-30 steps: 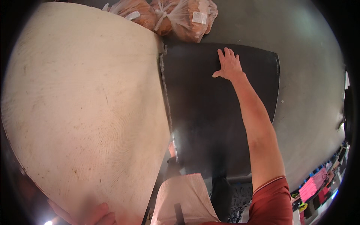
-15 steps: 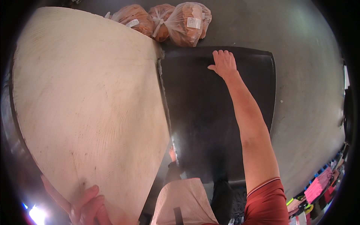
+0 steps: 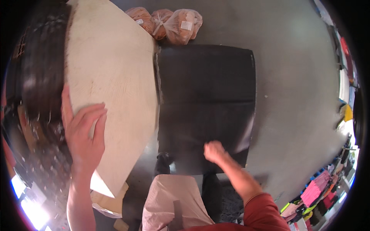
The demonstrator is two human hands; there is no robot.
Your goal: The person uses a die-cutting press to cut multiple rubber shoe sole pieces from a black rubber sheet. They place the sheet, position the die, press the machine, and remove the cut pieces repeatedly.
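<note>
A large cream-coloured board or sheet [image 3: 123,73] takes up the left side. My left hand [image 3: 85,131] lies at its left edge, fingers stretched and spread, one along the edge and the others over the face. To the right a black sheet [image 3: 206,77] is spread out, with a faint crease running across its middle. Over the near part of this black sheet is my right hand [image 3: 216,151], closed like a fist and slightly blurred. Whether its fingers hold anything is hidden.
Tied clear plastic bags [image 3: 181,27] with orange-brown contents stand beyond the sheets. A tall dark stack [image 3: 44,65] rises at the far left. Pink cloth [image 3: 316,188] and other coloured items lie at the lower right. A cream piece [image 3: 110,202] lies at the lower left.
My right hand has come back from the black sheet's far edge towards me and closed. My left hand has moved up along the cream board's left edge. The whole view has shifted.
</note>
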